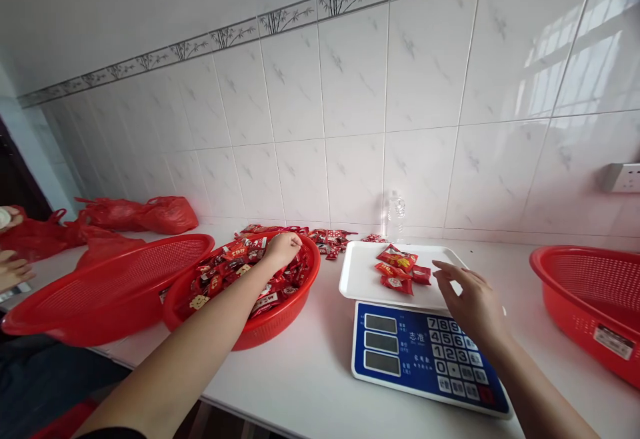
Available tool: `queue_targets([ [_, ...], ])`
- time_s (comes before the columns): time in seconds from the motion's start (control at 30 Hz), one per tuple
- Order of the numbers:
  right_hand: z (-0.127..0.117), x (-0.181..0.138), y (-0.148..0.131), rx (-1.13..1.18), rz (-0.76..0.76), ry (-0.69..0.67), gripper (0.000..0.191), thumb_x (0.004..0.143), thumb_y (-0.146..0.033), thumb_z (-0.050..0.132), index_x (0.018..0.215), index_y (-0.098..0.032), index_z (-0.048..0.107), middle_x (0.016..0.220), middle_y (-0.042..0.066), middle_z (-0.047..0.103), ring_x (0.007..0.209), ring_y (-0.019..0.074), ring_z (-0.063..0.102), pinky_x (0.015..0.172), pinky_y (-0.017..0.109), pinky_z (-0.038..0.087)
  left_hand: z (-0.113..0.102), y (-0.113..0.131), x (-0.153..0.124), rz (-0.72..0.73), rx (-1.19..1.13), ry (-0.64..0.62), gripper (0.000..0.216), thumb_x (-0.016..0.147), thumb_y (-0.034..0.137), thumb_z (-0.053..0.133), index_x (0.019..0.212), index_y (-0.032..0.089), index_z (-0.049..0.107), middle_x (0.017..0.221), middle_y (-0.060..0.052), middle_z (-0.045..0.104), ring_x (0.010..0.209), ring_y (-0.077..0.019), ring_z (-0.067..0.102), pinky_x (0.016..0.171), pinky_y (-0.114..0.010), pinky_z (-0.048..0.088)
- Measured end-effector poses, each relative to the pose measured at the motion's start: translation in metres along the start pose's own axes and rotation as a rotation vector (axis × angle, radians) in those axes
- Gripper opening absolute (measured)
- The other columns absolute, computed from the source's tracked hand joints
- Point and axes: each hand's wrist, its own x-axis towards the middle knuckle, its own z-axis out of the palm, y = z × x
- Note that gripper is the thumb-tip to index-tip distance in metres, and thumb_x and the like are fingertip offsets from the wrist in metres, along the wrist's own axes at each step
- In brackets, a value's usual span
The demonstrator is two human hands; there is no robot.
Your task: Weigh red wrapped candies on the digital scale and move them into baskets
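In the head view, the left hand (284, 250) curls over red packets (225, 268) in the basket (285, 322) beneath it; I can't tell if it grips any. The right hand (467, 296), fingers narrowly parted, hovers beside small packets (400, 260).

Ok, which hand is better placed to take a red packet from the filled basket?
Probably the left: the left hand is right over the red packets in the filled basket, while the right hand is at the white tray, farther off.
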Motion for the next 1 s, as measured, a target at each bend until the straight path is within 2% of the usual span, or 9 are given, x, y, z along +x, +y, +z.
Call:
queue_targets([
  [0.1, 0.001, 0.000, -0.001, 0.002, 0.003, -0.015, 0.033, 0.088, -0.043, 0.043, 0.107, -0.028, 0.066, 0.084, -0.001, 0.073, 0.081, 0.0231, 0.062, 0.082, 0.039, 0.046, -0.002, 0.000, -0.001, 0.045, -0.015, 0.071, 0.019, 0.079, 0.010, 0.049, 0.089, 0.021, 0.059, 0.073, 0.003, 0.062, 0.065, -0.0125, 0.057, 0.058, -0.021, 0.040],
  [0.2, 0.001, 0.001, -0.001, 0.011, -0.007, 0.003, 0.032, 0.088, -0.041, 0.043, 0.106, -0.027, 0.066, 0.082, -0.001, 0.073, 0.076, 0.0215, 0.062, 0.083, 0.039, 0.046, -0.001, 0.001, -0.002, 0.087, -0.008, 0.130, 0.023, 0.082, 0.007, 0.042, 0.093, 0.022, 0.054, 0.075, 0.003, 0.058, 0.067, -0.0125, 0.054, 0.059, -0.021, 0.039],
  [0.37, 0.001, 0.003, -0.003, 0.025, -0.042, 0.024, 0.032, 0.089, -0.038, 0.043, 0.105, -0.023, 0.067, 0.078, 0.000, 0.072, 0.067, 0.0181, 0.061, 0.089, 0.039, 0.044, 0.000, 0.003, 0.000, 0.136, 0.021, 0.148, 0.023, 0.084, 0.007, 0.041, 0.095, 0.022, 0.054, 0.083, 0.001, 0.058, 0.072, -0.0141, 0.054, 0.063, -0.023, 0.039],
  [0.57, -0.004, 0.007, -0.009, 0.050, -0.034, 0.020, 0.032, 0.091, -0.034, 0.042, 0.106, -0.020, 0.066, 0.083, 0.002, 0.073, 0.075, 0.0184, 0.062, 0.093, 0.039, 0.042, -0.001, -0.003, 0.005, 0.127, 0.074, 0.167, 0.025, 0.083, 0.008, 0.043, 0.099, 0.023, 0.055, 0.102, -0.004, 0.059, 0.078, -0.0182, 0.057, 0.067, -0.027, 0.040],
  [0.7, -0.005, 0.009, -0.009, 0.047, -0.021, 0.016, 0.031, 0.090, -0.032, 0.043, 0.108, -0.020, 0.065, 0.081, 0.001, 0.072, 0.073, 0.0177, 0.062, 0.093, 0.039, 0.042, -0.005, -0.001, 0.007, 0.147, 0.113, 0.178, 0.023, 0.085, 0.013, 0.043, 0.101, 0.024, 0.055, 0.107, -0.005, 0.059, 0.087, -0.0209, 0.058, 0.071, -0.029, 0.041],
  [0.83, -0.005, 0.011, -0.009, 0.052, -0.014, 0.026, 0.031, 0.090, -0.031, 0.042, 0.108, -0.020, 0.065, 0.081, 0.002, 0.072, 0.073, 0.0180, 0.062, 0.089, 0.039, 0.044, -0.014, 0.013, 0.007, 0.224, 0.116, 0.220, 0.025, 0.086, 0.015, 0.041, 0.104, 0.024, 0.055, 0.106, -0.003, 0.059, 0.089, -0.0196, 0.058, 0.072, -0.028, 0.043],
  [0.9, -0.005, 0.012, -0.009, 0.057, -0.014, 0.026, 0.031, 0.090, -0.030, 0.042, 0.107, -0.020, 0.066, 0.080, 0.002, 0.072, 0.073, 0.0181, 0.063, 0.089, 0.038, 0.044, -0.019, 0.025, 0.006, 0.256, 0.094, 0.239, 0.027, 0.084, 0.014, 0.040, 0.104, 0.023, 0.056, 0.097, -0.002, 0.059, 0.082, -0.0184, 0.058, 0.069, -0.027, 0.043],
  [1.0, -0.006, 0.013, -0.011, 0.063, -0.013, 0.020, 0.030, 0.090, -0.029, 0.042, 0.106, -0.021, 0.066, 0.081, 0.002, 0.073, 0.077, 0.0183, 0.064, 0.090, 0.038, 0.044, -0.019, 0.046, 0.004, 0.286, 0.017, 0.198, 0.029, 0.080, 0.013, 0.041, 0.103, 0.022, 0.056, 0.081, 0.000, 0.056, 0.073, -0.0165, 0.057, 0.065, -0.026, 0.043],
])
